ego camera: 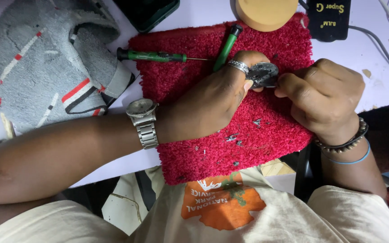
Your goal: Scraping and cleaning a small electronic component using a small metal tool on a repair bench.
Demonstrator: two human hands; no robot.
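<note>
Where the round dark watch part lies over the red fuzzy mat, left hand fingers pinch its left rim; right hand, equally near, fingers curled, meets its right edge. Two green screwdrivers lie beyond.

Green screwdrivers, grey cloth

Small round dark metal watch part, held flat over red mat.
</note>
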